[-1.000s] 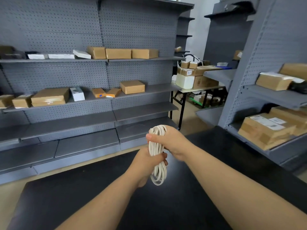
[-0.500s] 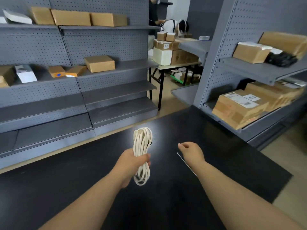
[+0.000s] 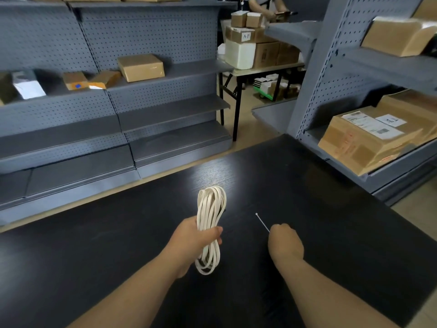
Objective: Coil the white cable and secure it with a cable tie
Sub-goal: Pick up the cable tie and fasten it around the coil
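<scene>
The white cable (image 3: 211,204) is wound into a long coil of several loops. My left hand (image 3: 194,235) grips it round the middle and holds it upright above the black table (image 3: 94,245); loops stick out above and below my fist. To the right, my right hand (image 3: 285,240) pinches one end of a thin white cable tie (image 3: 262,222). The tie points up and to the left, its small head at the far tip. A gap of bare table separates the tie from the coil.
Grey pegboard shelving (image 3: 142,102) with cardboard boxes (image 3: 140,67) runs behind the table. A second shelf unit with a large labelled carton (image 3: 364,140) stands close at the right. A folding table (image 3: 260,69) stacked with boxes stands farther back, a person behind it.
My right hand let go of the coil, moved right and now holds the cable tie, which points forward. The coil stays in my left hand. My view tilted down and right.
</scene>
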Available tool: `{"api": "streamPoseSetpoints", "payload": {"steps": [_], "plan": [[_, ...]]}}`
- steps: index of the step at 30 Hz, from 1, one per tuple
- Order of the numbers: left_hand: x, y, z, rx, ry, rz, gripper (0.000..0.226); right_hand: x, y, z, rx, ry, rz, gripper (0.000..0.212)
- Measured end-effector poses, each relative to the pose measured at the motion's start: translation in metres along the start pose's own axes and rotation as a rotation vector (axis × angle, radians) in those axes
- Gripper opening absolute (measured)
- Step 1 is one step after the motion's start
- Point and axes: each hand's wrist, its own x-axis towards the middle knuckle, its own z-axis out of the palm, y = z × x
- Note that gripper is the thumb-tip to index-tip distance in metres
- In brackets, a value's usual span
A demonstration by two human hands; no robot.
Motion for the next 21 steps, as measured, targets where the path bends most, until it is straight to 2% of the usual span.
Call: {"api": "streamPoseSetpoints", "payload": {"steps": [6, 9, 13, 17, 21], "plan": [[-0.001, -0.003, -0.002, -0.016, 0.008, -0.011, 0.003, 0.000, -0.010, 0.003, -0.095, 0.056, -0.127, 0.024], [-0.006, -0.002, -0.006, -0.017, 0.013, -0.002, 0.003, -0.003, -0.019, 0.002, -0.027, 0.053, -0.109, 0.021], [-0.018, 0.003, -0.024, 0.001, 0.041, 0.009, 0.004, -0.014, -0.058, -0.013, 0.331, 0.009, -0.125, 0.015], [-0.042, 0.015, -0.053, 0.060, 0.093, 0.050, 0.007, -0.038, -0.107, -0.050, 0.739, -0.004, -0.306, 0.006], [-0.075, 0.026, -0.091, 0.093, 0.174, 0.100, 0.006, -0.070, -0.149, -0.088, 0.949, 0.044, -0.447, 0.006]]}}
